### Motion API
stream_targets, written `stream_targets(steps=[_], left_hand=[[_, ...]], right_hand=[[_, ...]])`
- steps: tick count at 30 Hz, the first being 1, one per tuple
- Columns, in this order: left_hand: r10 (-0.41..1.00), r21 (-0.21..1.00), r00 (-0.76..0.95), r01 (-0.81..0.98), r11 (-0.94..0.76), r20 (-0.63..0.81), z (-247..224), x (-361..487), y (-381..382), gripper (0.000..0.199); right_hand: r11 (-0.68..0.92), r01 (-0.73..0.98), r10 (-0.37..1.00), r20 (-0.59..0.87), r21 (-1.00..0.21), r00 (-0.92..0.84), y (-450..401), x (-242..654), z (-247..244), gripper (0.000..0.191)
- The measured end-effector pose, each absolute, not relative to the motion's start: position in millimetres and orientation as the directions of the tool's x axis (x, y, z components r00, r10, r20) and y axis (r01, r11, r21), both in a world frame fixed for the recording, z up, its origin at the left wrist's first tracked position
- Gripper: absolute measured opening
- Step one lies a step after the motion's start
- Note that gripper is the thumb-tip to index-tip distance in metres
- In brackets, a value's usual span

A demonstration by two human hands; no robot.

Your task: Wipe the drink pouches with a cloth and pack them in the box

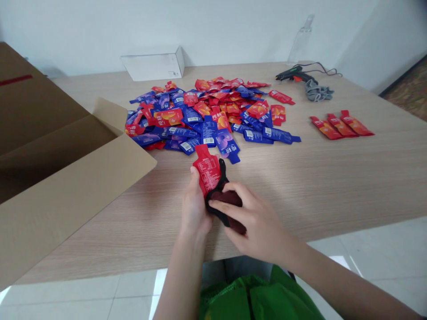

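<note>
My left hand [195, 208] is closed around a red pouch [209, 171], its printed back facing up and its spout end pointing away from me. My right hand [255, 218] grips a maroon cloth [230, 198] with a black edge. The cloth lies against the lower right part of the pouch and hides it there. Just beyond both hands, a blue pouch [227, 143] lies at the front of a heap of red and blue pouches [191, 116].
A large open cardboard box [83, 189] stands at the left. Three red pouches [342, 126] lie in a row at the right. Farther back are a glue gun [296, 74], a grey cloth item [318, 92], a clear bottle [301, 42] and a white box [155, 66].
</note>
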State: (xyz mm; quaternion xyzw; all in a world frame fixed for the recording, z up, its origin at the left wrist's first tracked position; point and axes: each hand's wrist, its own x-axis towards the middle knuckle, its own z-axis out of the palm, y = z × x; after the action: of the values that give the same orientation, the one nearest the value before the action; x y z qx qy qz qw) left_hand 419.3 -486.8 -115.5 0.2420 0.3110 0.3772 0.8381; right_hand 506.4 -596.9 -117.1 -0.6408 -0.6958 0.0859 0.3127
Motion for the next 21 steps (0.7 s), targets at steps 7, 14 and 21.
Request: stream_targets(steps=[7, 14, 21], left_hand=[[0.726, 0.58, 0.562, -0.459, 0.673, -0.397, -109.9, 427.1, -503.7, 0.038], [0.783, 0.597, 0.51, -0.52, 0.611, -0.356, -106.9, 416.7, -487.0, 0.046], [0.704, 0.528, 0.577, -0.478, 0.702, -0.414, -103.2, 424.0, -503.4, 0.04]], right_hand=[[0.066, 0.876, 0.895, 0.416, -0.477, 0.159, -567.3, 522.3, -100.1, 0.049], [0.159, 0.846, 0.933, 0.357, -0.509, 0.04, -599.3, 500.7, -125.7, 0.05], [0.027, 0.887, 0.898, 0.4, -0.461, 0.181, -562.1, 529.7, -95.9, 0.046]])
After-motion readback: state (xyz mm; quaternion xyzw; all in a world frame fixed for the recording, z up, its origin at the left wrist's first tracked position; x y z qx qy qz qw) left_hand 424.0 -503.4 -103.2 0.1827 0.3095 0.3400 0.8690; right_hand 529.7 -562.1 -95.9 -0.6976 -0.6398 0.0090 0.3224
